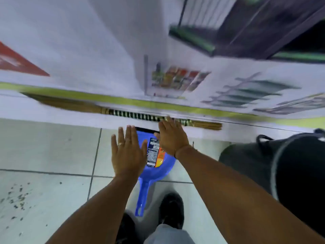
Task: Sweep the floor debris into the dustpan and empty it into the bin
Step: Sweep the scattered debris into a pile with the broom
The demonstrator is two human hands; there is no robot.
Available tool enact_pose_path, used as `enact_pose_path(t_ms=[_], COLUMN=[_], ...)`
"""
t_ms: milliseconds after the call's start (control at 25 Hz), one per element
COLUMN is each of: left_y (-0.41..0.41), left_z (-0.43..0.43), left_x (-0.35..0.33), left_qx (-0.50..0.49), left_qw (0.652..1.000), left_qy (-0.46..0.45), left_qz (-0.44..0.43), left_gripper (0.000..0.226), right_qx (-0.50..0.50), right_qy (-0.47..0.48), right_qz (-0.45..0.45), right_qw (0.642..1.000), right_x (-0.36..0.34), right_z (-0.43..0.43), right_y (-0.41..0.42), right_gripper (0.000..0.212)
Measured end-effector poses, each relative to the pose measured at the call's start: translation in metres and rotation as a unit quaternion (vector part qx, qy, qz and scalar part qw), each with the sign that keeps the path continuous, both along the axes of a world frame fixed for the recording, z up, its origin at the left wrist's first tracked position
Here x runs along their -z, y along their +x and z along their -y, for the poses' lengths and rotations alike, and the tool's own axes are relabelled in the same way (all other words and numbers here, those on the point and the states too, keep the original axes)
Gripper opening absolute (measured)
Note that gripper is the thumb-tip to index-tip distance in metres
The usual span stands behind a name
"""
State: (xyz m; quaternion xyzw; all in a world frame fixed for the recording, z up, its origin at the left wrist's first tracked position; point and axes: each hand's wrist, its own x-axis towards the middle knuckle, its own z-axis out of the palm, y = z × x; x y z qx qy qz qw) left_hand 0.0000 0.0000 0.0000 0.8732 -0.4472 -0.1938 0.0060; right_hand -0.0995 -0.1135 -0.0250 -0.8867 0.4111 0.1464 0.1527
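Head view: both my hands are spread flat, grasping nothing, left hand (127, 152) and right hand (171, 136) over the blue dustpan (158, 170); broom (123, 113) at twelve o'clock, bin (281, 173) at three, debris (19, 196) at eight.

We see even, cool indoor light, no hard shadows. Strong motion blur on upper wall (105, 41) and shelf (246, 32). Floor (44, 147) sharper. Wide-angle bending at edges.
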Motion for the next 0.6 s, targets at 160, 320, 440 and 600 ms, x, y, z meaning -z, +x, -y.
enact_pose_path(t_ms=[160,320,440,600], left_y=[0.021,0.037,0.042,0.014], left_z=[-0.008,-0.028,-0.045,-0.076], left_x=[0.091,0.139,0.127,0.047], left_qx=[0.028,0.012,-0.002,-0.091], left_qw=[0.999,0.999,0.999,0.991], left_qy=[0.017,0.039,0.031,0.076], left_qz=[0.017,-0.018,-0.013,-0.056], left_gripper=[0.068,0.074,0.074,0.075], right_qx=[-0.015,-0.022,0.002,-0.021], right_qy=[-0.021,-0.066,-0.109,0.060], right_qz=[0.004,-0.120,-0.123,-0.124], right_qw=[1.000,0.990,0.986,0.990], right_x=[0.097,0.144,0.126,0.037], right_z=[0.028,0.034,0.008,-0.036], right_y=[0.040,0.065,0.067,0.055], right_gripper=[0.042,0.046,0.027,0.044])
